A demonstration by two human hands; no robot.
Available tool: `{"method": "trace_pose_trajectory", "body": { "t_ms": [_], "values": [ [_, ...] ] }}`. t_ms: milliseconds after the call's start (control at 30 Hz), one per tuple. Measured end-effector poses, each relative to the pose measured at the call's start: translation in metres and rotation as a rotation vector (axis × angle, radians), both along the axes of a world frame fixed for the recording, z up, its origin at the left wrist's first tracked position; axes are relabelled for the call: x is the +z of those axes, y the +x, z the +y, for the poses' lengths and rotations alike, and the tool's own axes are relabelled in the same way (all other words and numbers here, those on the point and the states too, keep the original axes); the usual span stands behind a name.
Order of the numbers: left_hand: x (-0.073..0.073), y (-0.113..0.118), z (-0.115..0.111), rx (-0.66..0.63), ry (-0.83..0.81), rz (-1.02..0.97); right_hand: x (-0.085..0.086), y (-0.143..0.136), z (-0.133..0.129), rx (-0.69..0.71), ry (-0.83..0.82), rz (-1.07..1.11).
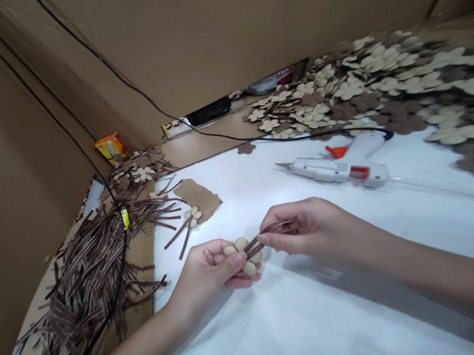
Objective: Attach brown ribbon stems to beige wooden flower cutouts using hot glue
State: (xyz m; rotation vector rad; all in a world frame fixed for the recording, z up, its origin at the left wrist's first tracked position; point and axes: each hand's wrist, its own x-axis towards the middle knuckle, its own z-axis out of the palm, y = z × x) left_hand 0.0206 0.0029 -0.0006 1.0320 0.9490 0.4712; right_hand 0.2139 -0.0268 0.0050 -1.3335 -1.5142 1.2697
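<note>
My left hand (215, 268) holds a cream felt flower (242, 244), its thumb pressed on the middle where a brown checked ribbon (255, 248) lies. The free ends of that ribbon are pinched between thumb and finger of my right hand (303, 230), just right of the flower. Both hands are above the white board (262, 335). Beyond them lies a white glue gun (338, 167) with an orange trigger, its nozzle pointing left. A finished-looking cream flower with two ribbon tails (193, 215) rests near a torn brown piece (199, 197).
Brown ribbons (93, 266) are heaped at the left, with flowers (141, 168) and an orange box (110, 148) behind. Many cream and brown flowers (353, 87) are piled at the back right. A black cable (222, 138) crosses the back and left side. Cardboard walls (195, 28) enclose the area.
</note>
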Motion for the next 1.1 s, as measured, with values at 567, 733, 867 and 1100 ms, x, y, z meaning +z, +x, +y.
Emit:
{"method": "trace_pose_trajectory", "body": {
  "t_ms": [567, 733, 867, 1100],
  "values": [
    [-0.001, 0.007, -0.016, 0.041, 0.136, 0.024, 0.003, -0.004, -0.002, -0.013, -0.016, -0.016],
    [-0.001, 0.009, -0.020, 0.026, 0.140, 0.043, 0.004, -0.005, -0.002, -0.012, 0.023, 0.015],
    [0.001, 0.010, -0.018, 0.039, 0.128, 0.038, 0.002, -0.004, -0.001, -0.020, 0.007, 0.028],
    [0.002, 0.003, -0.015, 0.008, 0.117, -0.060, -0.001, -0.002, -0.001, -0.045, 0.022, 0.029]
  ]
}}
